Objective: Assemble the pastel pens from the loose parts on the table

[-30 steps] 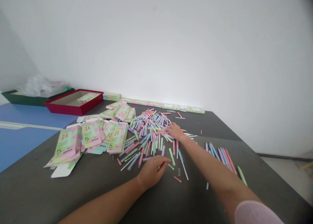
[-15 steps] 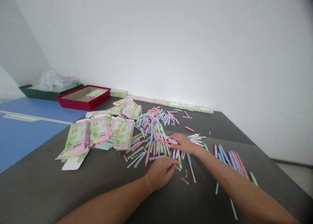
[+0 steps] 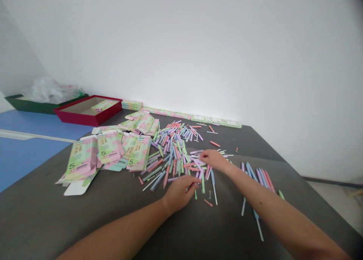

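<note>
Much as before, left hand (image 3: 180, 193) and right hand (image 3: 214, 159) rest half-curled on pastel sticks (image 3: 172, 154), grip unclear.

Pastel sticks (image 3: 172, 154) look matt, probably paper.

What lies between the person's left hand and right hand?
In the head view, a loose heap of pastel pink, green, lilac and blue sticks lies between the left hand and the right hand.

Sticks (image 3: 176, 158) heaped on table (image 3: 85, 222); flat cartons (image 3: 109, 147) left; tray (image 3: 85, 118) behind cartons
</note>
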Motion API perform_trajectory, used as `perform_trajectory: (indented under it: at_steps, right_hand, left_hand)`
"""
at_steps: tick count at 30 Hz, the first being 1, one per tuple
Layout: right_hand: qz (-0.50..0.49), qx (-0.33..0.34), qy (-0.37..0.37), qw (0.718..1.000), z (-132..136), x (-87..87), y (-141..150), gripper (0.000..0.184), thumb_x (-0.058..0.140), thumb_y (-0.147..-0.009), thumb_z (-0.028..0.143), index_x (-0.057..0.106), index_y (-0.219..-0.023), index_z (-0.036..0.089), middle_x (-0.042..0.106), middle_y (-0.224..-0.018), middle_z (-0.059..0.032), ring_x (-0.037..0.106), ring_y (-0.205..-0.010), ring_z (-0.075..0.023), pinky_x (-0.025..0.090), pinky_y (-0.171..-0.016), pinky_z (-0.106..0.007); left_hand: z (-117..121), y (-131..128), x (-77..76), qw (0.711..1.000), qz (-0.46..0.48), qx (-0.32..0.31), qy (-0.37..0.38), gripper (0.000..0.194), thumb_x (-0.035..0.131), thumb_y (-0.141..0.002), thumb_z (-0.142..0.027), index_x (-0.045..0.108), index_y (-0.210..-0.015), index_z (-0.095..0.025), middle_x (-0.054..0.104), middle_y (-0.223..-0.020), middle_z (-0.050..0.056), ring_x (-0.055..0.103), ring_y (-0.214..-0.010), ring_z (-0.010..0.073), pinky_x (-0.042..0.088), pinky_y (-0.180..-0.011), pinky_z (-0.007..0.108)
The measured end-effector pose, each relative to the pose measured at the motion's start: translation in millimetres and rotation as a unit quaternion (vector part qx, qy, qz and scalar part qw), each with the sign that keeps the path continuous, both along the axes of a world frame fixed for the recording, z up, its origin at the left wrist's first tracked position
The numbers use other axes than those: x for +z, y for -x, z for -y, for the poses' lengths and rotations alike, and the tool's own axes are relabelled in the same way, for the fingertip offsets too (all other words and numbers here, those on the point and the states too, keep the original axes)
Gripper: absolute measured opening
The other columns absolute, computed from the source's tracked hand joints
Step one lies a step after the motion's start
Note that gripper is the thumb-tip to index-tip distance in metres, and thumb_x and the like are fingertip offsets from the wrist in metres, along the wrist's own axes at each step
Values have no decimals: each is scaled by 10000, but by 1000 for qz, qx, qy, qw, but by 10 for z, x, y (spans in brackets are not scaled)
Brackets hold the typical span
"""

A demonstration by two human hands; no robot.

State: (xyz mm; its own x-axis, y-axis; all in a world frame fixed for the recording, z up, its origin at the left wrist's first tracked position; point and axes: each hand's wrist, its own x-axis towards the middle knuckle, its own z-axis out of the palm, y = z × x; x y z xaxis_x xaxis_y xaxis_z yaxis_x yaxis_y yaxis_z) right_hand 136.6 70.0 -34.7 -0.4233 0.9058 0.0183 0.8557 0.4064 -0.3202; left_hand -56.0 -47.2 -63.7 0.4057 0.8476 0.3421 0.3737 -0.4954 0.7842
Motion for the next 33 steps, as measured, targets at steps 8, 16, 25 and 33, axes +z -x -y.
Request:
perform_trajectory:
  at_steps: [8, 16, 25, 33]
  right_hand:
    - [-44, -61, 44, 996, 140, -2, 208, 194, 608, -703, 322, 649, -586, 173, 669, -677, -76, 609, -766, -234, 381, -709, -304]
    - [-377, -41, 218, 899, 637, 229, 247, 247, 512, -796, 331, 646, -883, 142, 676, -789, -46, 593, -674, -141, 428, -637, -249]
    - [-613, -124, 287, 725, 1160, 133, 380, 216, 695, -688, 319, 695, -848, 174, 657, -809, -40, 544, -707, -151, 406, -694, -275]
    - [-536, -79, 291, 789, 1254, 107, 366, 267, 588, -795, 357, 673, -980, 185, 662, -863, -48, 564, -718, -144, 423, -686, -272]
  left_hand:
    - [0, 2, 15, 1000, 18, 5, 11, 242, 448, -850, -214, 657, -971, -197, 681, -854, 46, 606, -856, 167, 451, -833, 295]
    - [-17, 15, -3, 988, 102, 108, 29, 420, 538, -812, -253, 494, -1229, -236, 619, -1014, 47, 578, -795, 140, 466, -797, 292]
    - [-33, 13, 82, 981, 179, 56, 41, 163, 588, -784, -281, 660, -899, -191, 639, -927, 62, 565, -888, 186, 435, -844, 318]
    - [14, -74, 70, 895, 368, 7, 250, 242, 641, -744, -332, 625, -899, -147, 651, -878, 46, 586, -821, 167, 452, -782, 302]
